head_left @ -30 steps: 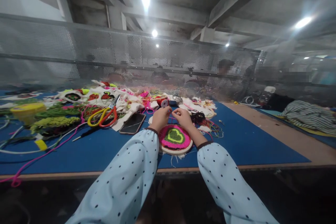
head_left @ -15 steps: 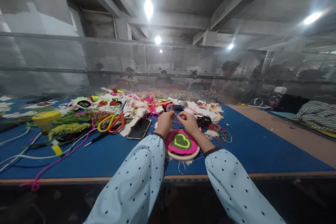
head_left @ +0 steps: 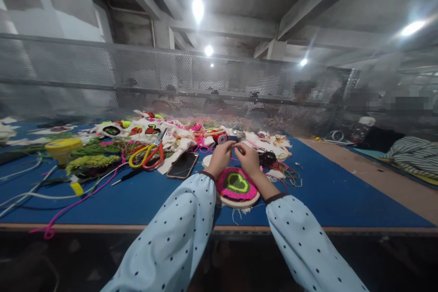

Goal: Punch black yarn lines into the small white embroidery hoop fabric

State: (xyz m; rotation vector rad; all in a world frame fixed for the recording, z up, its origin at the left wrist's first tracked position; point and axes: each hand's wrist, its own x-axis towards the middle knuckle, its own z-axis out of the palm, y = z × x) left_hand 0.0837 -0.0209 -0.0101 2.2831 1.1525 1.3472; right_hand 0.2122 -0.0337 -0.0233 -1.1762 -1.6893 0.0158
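Change noted: the left hand (head_left: 220, 159), above the far left side of the hooped heart piece (head_left: 237, 184), now has its fingertips closer to those of the right hand (head_left: 247, 157), above the hoop's far right side. Actual contact cannot be confirmed. Fingers of both hands are curled into pinches with little gap showing; whether they are fully closed, or grip a thread, cannot be told. In this inspector's judgement, the narrowed gap points to fine two-handed fingertip work, the hoop itself left unhandled. The hoop lies flat, loose fringe at its near rim.

Edges and room, left to right: the yellow tub (head_left: 63, 150) and green yarn (head_left: 92, 163) lie well left of the hoop. The scissors (head_left: 158, 143) stand nearer, then the phone (head_left: 183, 165), limiting leftward elbow travel. The red spool (head_left: 221, 138) sits beyond the hoop. The table's front edge (head_left: 239, 229) runs near the hoop's near side. A dark thread bundle (head_left: 267, 159) lies just beyond its right side. Further right, the blue mat (head_left: 342, 196) offers the most room for moving.
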